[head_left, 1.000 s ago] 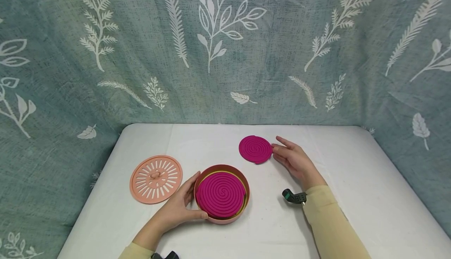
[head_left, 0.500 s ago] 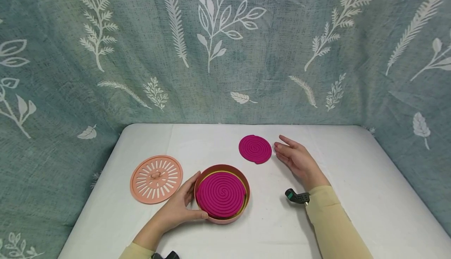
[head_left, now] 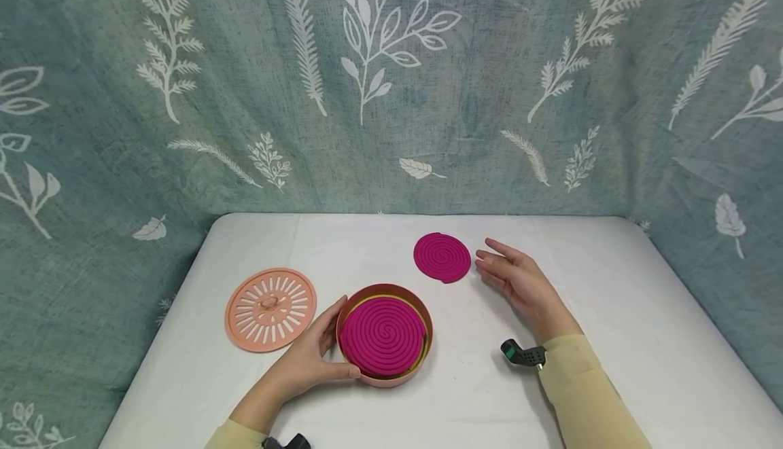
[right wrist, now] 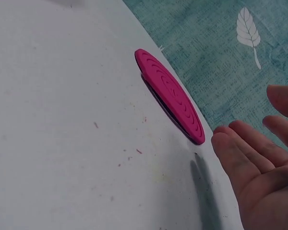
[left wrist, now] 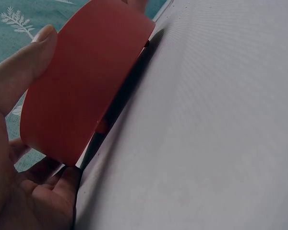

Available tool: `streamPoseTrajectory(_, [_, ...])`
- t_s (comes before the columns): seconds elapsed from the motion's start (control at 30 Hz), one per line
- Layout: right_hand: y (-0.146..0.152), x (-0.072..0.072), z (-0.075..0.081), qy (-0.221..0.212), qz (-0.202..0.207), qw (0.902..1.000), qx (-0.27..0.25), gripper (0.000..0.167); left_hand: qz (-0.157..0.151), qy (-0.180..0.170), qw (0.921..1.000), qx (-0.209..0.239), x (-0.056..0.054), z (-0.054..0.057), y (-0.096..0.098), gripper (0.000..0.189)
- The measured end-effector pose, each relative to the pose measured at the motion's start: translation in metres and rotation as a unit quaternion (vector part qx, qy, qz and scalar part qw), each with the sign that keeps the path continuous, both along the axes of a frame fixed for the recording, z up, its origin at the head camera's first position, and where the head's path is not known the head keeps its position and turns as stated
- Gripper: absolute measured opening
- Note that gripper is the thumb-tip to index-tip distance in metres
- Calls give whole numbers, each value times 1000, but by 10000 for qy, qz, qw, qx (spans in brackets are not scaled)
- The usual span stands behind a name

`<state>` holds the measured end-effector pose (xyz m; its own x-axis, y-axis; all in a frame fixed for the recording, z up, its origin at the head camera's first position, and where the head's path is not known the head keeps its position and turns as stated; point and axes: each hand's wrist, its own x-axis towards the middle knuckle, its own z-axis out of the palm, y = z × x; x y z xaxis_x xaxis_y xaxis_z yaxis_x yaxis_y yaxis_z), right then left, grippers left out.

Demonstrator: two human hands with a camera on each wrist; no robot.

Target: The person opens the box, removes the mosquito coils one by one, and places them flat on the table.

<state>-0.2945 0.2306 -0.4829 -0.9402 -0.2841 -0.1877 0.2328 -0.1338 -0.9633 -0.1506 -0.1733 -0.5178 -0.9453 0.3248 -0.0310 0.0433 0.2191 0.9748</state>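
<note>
A round coral tin (head_left: 427, 357) with a yellowish inner edge holds a magenta spiral mosquito coil (head_left: 383, 335). My left hand (head_left: 308, 362) grips the tin's left side, thumb at the front and fingers behind; the left wrist view shows its smooth outer wall (left wrist: 81, 76). Farther back, another magenta coil (head_left: 442, 257) lies flat on the table. Just right of that coil my right hand (head_left: 520, 282) hovers with loosely extended fingers, holding nothing. In the right wrist view, a small gap separates the fingertips from the coil (right wrist: 170, 96).
A coral slotted lid (head_left: 270, 337) with a small raised piece at its centre lies left of the tin. White cloth covers the table (head_left: 465, 401). A green leaf-patterned curtain (head_left: 379, 164) hangs behind the table and along its sides.
My right hand has drawn slightly right, off the edge of the loose coil, leaving a gap. The left hand and the tin have stayed in place.
</note>
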Motion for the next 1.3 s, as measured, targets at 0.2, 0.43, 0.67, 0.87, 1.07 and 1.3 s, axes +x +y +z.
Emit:
streamPoseTrajectory(0.2, [-4,14,10,231,178,9996,-13,69,5,76,10000,17,-2,-2,-2,122])
streamPoseTrajectory(0.43, [-15,30,22,577,471,9958,530,62,53,59,10000,-51,-3,0,-2,121])
streamPoseTrajectory(0.67, [-25,44,32,761,697,9921,714,62,13,-13,10000,-26,-2,4,-2,121])
streamPoseTrajectory(0.87, [-38,53,37,1041,992,9842,1035,57,21,-29,10000,-7,-2,3,-1,121])
streamPoseTrajectory(1.07, [-54,60,37,1198,1330,9787,1010,54,52,-49,10000,25,-1,1,0,122])
streamPoseTrajectory(1.3, [-74,66,39,1164,1637,9732,1122,55,60,-44,10000,12,0,1,1,122])
